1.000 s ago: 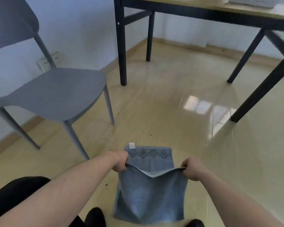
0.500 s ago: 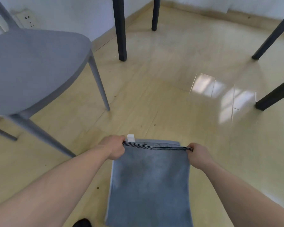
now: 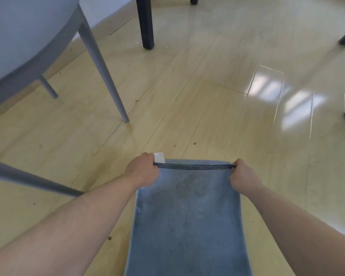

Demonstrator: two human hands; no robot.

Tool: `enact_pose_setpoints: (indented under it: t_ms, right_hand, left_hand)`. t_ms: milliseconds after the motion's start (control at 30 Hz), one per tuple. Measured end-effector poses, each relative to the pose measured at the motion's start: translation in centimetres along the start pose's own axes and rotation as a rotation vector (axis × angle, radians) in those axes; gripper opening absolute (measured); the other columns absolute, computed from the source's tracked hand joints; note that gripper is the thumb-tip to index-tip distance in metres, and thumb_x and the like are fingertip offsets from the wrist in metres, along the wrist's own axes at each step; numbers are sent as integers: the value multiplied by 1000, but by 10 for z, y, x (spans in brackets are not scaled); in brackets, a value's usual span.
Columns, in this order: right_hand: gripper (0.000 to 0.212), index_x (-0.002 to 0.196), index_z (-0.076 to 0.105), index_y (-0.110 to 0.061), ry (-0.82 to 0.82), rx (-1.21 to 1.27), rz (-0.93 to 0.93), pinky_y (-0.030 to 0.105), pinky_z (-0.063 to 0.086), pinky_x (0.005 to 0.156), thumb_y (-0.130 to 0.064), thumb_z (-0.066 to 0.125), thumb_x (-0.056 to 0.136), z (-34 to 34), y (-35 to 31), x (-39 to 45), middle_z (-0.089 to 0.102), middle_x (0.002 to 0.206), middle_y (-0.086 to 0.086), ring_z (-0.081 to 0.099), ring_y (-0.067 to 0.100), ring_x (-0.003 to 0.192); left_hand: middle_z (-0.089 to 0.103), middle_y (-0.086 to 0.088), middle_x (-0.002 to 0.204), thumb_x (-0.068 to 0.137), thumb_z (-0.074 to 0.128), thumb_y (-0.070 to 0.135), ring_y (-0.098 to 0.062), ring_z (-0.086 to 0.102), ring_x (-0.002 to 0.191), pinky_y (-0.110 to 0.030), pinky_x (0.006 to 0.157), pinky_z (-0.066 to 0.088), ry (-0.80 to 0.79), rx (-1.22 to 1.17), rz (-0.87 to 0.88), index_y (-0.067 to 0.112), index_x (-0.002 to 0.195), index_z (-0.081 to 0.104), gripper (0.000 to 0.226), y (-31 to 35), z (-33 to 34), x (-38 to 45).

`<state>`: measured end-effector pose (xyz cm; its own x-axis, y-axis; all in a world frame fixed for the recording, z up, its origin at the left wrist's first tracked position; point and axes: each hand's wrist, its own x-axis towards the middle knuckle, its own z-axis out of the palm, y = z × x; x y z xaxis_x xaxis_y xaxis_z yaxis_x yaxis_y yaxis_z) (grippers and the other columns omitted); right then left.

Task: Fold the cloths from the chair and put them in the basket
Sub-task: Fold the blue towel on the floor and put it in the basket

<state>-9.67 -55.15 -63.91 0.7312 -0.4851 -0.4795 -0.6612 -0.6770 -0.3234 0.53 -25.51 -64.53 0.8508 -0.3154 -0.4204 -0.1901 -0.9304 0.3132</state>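
While you hold it out in front of you, the blue towel [image 3: 187,220] hangs down from its top edge, doubled over with the dark-striped hems lined up. Your left hand [image 3: 142,172] has its fingers curled tight on the left corner, right beside the little white tag [image 3: 159,157]; your right hand [image 3: 242,177] pinches the right corner the same way, and the edge runs taut and level between them.

It looks like soft, thick terry, light and limp, so it should drape and sag the instant you slacken. The corners are the place to hold it, both layers pinched together, or the under layer may slip out of line on the next fold.

Below it lies the pale wood floor [image 3: 197,108], glossy with window glare. Farther off to your left stands the grey chair [image 3: 26,42], its seat showing no cloth in the part visible, and beyond that a dark counter leg [image 3: 146,22]. No basket in sight.
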Motion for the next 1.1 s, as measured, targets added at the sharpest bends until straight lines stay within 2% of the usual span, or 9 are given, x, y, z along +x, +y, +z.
enact_pose_setpoints:
  t_ms: [100,167,400,600,667,800,933,1000,1100]
  right_hand:
    - [21,119,48,-4,25,11,-10,37,39,74,-8,39,101,9,-1,13,58,101,17,49,33,86]
    - [20,119,47,-5,40,18,-10,38,40,74,-11,38,102,15,-1,20,60,104,18,50,33,86]
    - [27,123,46,-2,65,22,44,42,43,79,-22,39,106,25,-1,46,61,121,29,59,45,109]
    - [28,123,51,-7,104,-30,103,42,45,84,-27,45,104,30,-1,57,63,122,22,61,41,111]
    - [27,121,52,-9,154,-25,98,41,44,81,-29,48,104,32,0,56,63,121,19,61,40,110]
    - [41,135,50,-13,262,-72,-99,47,46,93,-26,58,97,40,9,50,51,135,13,50,38,123]
    - [45,137,53,-22,159,-198,-201,49,45,101,-29,58,93,42,17,52,53,135,7,46,35,126]
    - [38,131,57,-23,132,-242,-182,47,44,99,-30,58,93,37,17,53,58,127,7,47,35,123]
    - [29,118,66,-23,88,-263,-204,42,44,92,-24,56,90,21,11,52,62,116,7,50,33,116]
  left_hand:
    - [56,0,88,93,39,16,-23,56,77,-33,61,38,23,-40,-48,17,97,48,10,-5,9,9]
    - [57,0,80,95,38,18,-21,55,69,-33,55,37,58,-69,-91,16,95,48,11,-9,11,16]
    - [55,-5,85,99,37,24,-23,55,75,-32,55,36,80,-105,-207,11,102,51,20,-11,13,44]
    - [60,-8,101,97,45,29,-29,55,87,-35,68,40,119,11,-245,14,103,48,16,-6,25,47]
    - [59,-8,111,95,50,31,-29,57,98,-37,73,43,163,85,-220,14,112,51,24,-6,29,45]
    - [51,-6,120,86,62,30,-26,48,109,-40,88,45,290,115,-84,15,119,50,38,-14,37,45]
    - [54,-2,127,87,60,34,-24,47,116,-39,98,40,193,130,39,19,130,49,47,-19,39,43]
    - [60,0,120,86,60,34,-25,50,114,-39,97,37,128,154,17,21,124,52,42,-15,36,41]
    - [59,2,96,89,59,37,-25,53,107,-39,93,34,69,223,34,27,98,59,14,-5,21,39]
